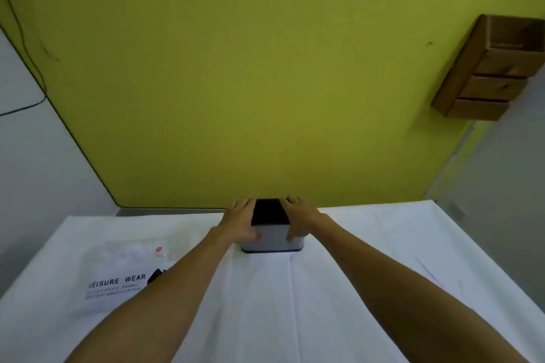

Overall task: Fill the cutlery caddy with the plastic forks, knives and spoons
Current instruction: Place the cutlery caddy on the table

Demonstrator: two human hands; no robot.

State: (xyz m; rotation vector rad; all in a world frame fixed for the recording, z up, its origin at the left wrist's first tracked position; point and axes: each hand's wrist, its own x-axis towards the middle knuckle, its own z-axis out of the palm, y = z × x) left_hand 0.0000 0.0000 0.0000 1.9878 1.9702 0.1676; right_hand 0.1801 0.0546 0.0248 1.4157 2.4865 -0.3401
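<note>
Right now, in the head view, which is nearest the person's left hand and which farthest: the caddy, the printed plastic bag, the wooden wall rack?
1. Caddy: gripped by the left hand.
2. Printed plastic bag: on the cloth, lower left.
3. Wooden wall rack: upper right, on the wall.

There was a single view, taken from the person's head. It looked forward and slightly down across the table (368, 259) toward the yellow wall (250, 82) straight ahead. The wide lens bent the edges. Both forearms ran from the lower frame, the hands (240, 222) meeting near the middle, at arm's reach.
</note>
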